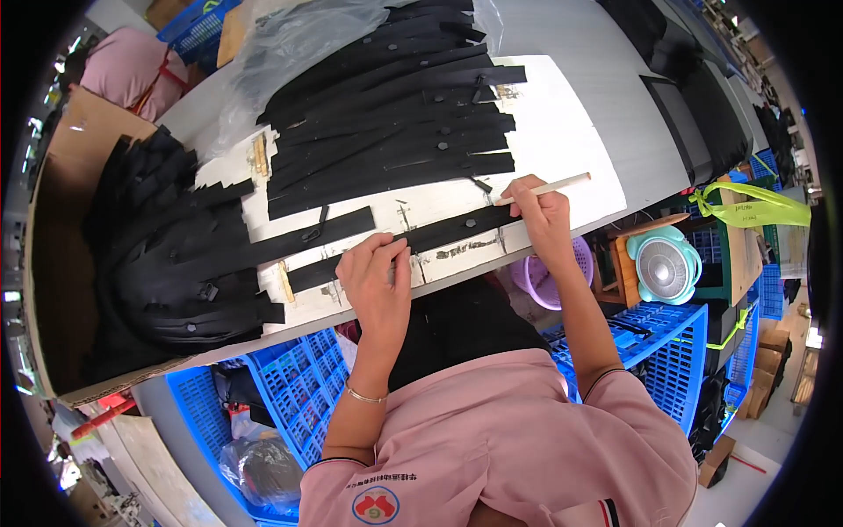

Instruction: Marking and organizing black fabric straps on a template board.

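A black fabric strap (pixel 448 230) lies along the near edge of a white marked board (pixel 571 132). My left hand (pixel 376 274) presses on this strap with its fingers bent together, thumb close to the forefinger. At the strap's right end, my right hand (pixel 537 211) pinches a pale pencil (pixel 571 183), its rear end pointing right. The pencil's tip is hard to make out among the fingers. Just beyond the strap is a wide layer of similar black straps (pixel 395 123), several with small dark round or buckle-like pieces on them.
A cardboard box (pixel 66 211) at the left holds a heap of black straps (pixel 176 255). Clear plastic film (pixel 281 53) lies at the back. Below the table are blue crates (pixel 672 338), a purple basket (pixel 575 272) and a turquoise fan (pixel 666 265). Another person (pixel 132 66) is at far left.
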Tool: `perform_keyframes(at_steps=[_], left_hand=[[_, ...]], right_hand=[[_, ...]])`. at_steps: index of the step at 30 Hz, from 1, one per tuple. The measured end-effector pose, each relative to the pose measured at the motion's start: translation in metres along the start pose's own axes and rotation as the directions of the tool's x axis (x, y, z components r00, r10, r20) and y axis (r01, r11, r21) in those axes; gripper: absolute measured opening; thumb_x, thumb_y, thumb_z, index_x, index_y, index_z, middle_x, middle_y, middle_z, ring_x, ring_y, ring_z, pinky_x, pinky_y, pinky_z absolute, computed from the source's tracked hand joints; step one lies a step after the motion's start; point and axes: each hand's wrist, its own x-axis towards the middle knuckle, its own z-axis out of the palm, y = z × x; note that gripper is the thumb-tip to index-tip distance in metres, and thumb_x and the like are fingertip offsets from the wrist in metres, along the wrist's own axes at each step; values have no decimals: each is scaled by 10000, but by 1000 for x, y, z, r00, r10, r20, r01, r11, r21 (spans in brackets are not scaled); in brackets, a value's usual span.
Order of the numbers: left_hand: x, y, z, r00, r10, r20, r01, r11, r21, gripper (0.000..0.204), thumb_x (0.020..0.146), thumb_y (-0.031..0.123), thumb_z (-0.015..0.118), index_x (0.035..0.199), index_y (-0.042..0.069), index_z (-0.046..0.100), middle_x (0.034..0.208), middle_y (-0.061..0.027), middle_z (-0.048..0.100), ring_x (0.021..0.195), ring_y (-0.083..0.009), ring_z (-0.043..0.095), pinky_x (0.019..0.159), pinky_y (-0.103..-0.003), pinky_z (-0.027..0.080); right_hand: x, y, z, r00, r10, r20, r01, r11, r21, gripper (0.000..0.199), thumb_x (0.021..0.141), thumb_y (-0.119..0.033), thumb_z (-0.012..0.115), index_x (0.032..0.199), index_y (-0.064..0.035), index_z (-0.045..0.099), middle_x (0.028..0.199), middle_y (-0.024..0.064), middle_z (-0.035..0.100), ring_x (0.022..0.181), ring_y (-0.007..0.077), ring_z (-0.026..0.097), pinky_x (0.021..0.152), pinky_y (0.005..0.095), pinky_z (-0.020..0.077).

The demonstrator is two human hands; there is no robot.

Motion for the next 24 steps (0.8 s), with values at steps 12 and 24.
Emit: perform_keyframes(at_steps=[12,24], left_hand=[[23,50,67,975,185,119,-167,975,-146,129,834,93,788,960,71,766,1076,-20,696,1074,-240,593,980,-391,402],[21,51,74,980,169,103,-155,979,-129,111,829,83,791,937,75,767,1080,-19,702,1056,-244,600,979,-385,404]], right_hand=[[2,15,2,999,-53,13,53,998,-42,252,1028,-153,599,898,21,727,659,4,619,593,49,493,547,249,407],[-3,8,-8,996,-54,70,60,995,-78,269,1009,-167,598,831,3,706,654,35,616,596,87,547,565,271,426]])
